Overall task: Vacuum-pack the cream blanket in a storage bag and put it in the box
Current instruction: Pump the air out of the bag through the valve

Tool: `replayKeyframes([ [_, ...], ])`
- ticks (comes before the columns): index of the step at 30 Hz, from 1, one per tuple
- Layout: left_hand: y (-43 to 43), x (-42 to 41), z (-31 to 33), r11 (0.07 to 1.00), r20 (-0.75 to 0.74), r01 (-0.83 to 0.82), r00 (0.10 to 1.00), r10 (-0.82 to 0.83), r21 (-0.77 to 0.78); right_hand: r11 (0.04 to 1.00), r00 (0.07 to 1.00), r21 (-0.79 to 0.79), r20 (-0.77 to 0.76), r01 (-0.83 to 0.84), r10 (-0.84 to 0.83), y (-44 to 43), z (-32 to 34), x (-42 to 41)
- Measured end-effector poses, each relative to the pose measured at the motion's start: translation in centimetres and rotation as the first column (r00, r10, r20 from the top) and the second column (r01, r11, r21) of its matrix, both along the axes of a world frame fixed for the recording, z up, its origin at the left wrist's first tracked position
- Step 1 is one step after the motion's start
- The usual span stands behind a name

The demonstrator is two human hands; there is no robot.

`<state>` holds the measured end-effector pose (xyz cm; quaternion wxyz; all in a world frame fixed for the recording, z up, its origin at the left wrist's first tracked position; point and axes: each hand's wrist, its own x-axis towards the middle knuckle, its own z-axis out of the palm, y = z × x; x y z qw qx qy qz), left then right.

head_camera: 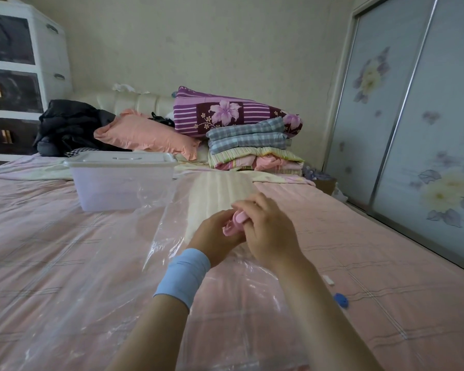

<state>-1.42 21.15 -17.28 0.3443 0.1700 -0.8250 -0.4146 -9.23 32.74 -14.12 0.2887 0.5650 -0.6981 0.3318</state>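
closest to me the clear storage bag (pixel 118 277) lies flat and crinkled on the pink checked bed (pixel 381 236), spreading from the near edge up toward the middle. two bare forearms reach out over it, the left one with a pale blue wristband (pixel 184 274). off to the right on the sheet, clear of the bag, sit a small blue piece (pixel 341 300) and, just beyond it, a little white piece (pixel 328 279); both are too small to tell what they are.

over the middle of the bag the left hand (pixel 212 236) and the right hand (pixel 268 231) meet, touching each other, with the fingers of both curled round a small pink clip (pixel 237 219) held between them. how the clip sits on the bag's edge i cannot tell.

just past the hands the cream blanket (pixel 217 191) lies folded flat, its near part under the clear film, so it looks to be inside the bag. left of it, just beside the bag, stands the translucent box (pixel 121 186) with its white lid (pixel 121 158) on.

behind these, at the headboard, are a black jacket (pixel 67 127), a pink pillow (pixel 142 135), a purple floral quilt (pixel 225 113) and a stack of folded bedding (pixel 249 145). a white drawer cabinet (pixel 19 76) stands far left, and flowered sliding wardrobe doors (pixel 426 129) run along the right.
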Motion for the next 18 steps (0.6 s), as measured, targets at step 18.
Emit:
replayKeyframes([
  [18, -0.5, 0.0, 0.0, 1.000, -0.020, 0.001, 1.000, -0.001, -0.001, 0.960, 0.995, -0.277, -0.094, -0.053, 0.028, 1.1, 3.3, 0.7],
])
